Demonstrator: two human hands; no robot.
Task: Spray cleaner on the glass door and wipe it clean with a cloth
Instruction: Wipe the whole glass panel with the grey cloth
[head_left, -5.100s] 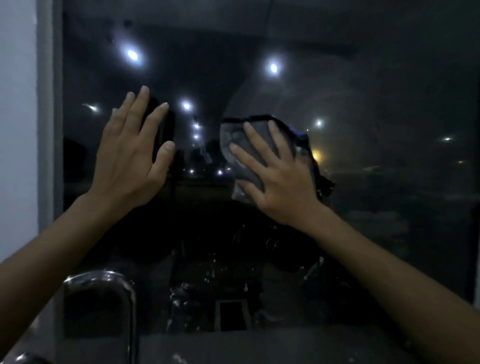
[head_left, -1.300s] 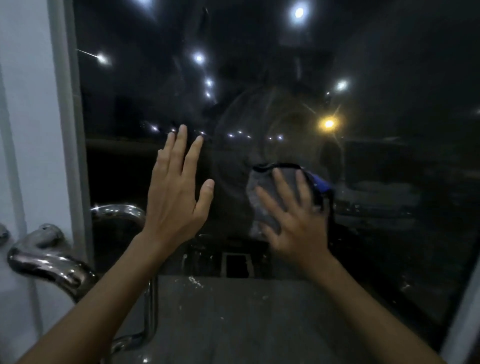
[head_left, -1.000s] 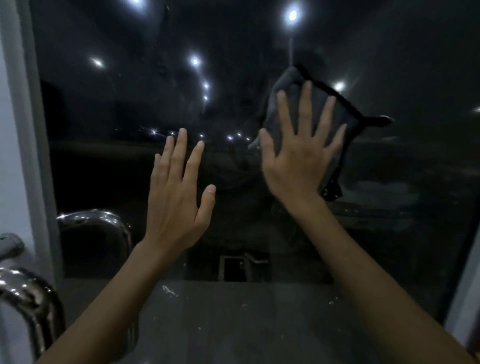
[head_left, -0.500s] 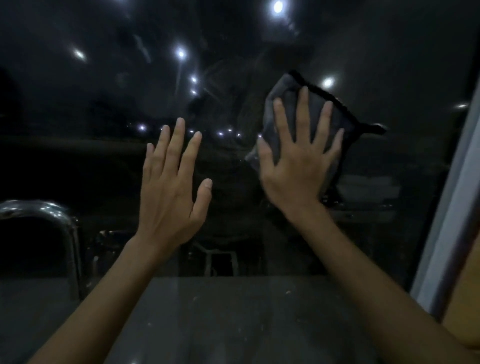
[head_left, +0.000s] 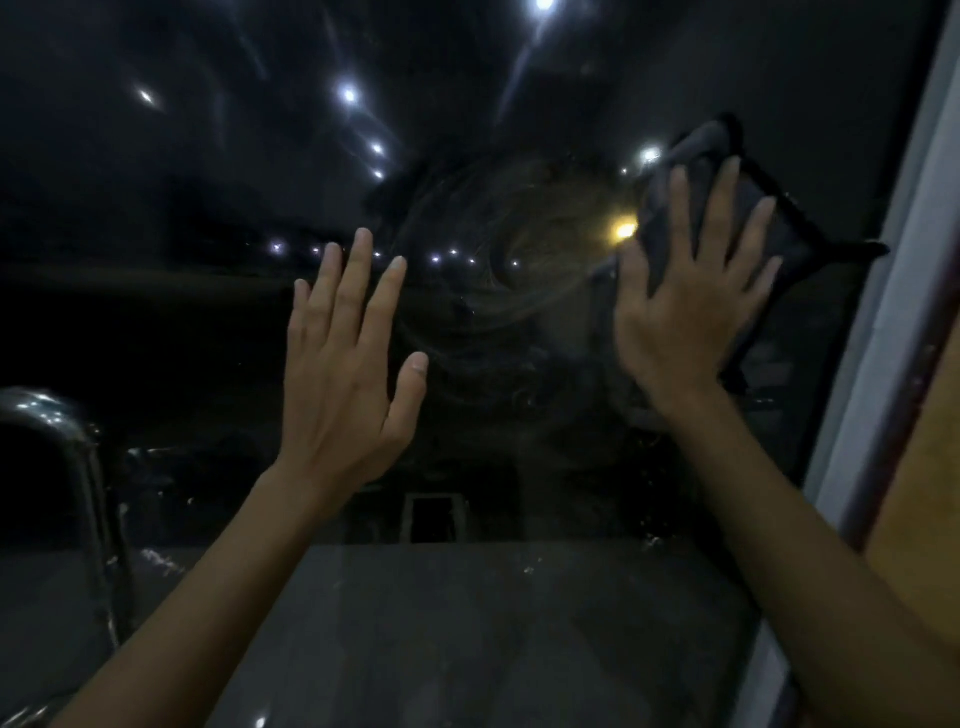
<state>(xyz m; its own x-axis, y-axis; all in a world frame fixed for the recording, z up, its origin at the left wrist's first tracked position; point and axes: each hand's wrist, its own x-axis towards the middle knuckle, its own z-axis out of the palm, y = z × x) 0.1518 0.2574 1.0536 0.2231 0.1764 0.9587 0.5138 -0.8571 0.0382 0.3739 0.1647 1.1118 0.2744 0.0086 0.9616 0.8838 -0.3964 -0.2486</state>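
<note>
The dark glass door fills the view, with night lights and faint swirl smears showing in it. My right hand presses a grey cloth with a dark edge flat on the glass, fingers spread and straight, close to the door's right frame. One corner of the cloth sticks out to the right. My left hand is held up flat at the glass in the middle, fingers straight; whether it touches the pane is unclear. No spray bottle is in view.
A shiny metal door handle curves down at the lower left. The pale door frame runs along the right edge, with a yellowish wall beyond it. The lower part of the door is a grey panel.
My right hand has slid the cloth to the right, up to the door frame. The view has shifted right too. My left hand has kept its flat pose.
</note>
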